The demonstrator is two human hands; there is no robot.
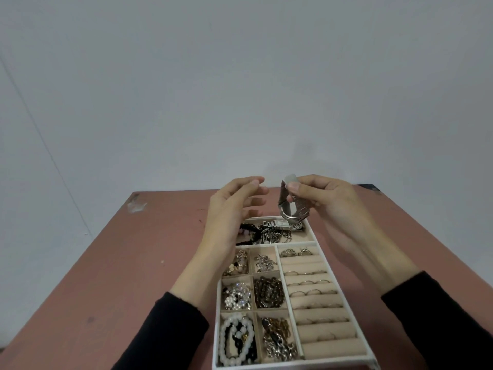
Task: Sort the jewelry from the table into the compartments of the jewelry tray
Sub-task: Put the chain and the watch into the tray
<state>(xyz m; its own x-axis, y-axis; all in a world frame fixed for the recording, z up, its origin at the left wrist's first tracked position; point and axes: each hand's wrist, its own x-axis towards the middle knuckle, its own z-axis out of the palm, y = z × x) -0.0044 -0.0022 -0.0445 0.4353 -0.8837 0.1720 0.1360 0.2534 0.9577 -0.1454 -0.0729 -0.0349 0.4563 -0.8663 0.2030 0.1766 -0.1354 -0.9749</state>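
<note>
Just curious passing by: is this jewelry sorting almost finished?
Nearly, it seems. The jewelry tray already holds beads, chains and rings. The right hand holds a silver watch above the far compartment, left hand open beside it. Only that seems left: the table shows no loose jewelry.

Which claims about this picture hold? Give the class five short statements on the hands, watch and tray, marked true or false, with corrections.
1. The right hand pinches a metal watch. True.
2. The left hand holds a necklace. False: it is open and holds nothing.
3. A white bead bracelet lies in the near left compartment of the jewelry tray. True.
4. The ring rolls fill the tray's left side. False: they fill its right side.
5. The table is green. False: it is reddish brown.
</note>
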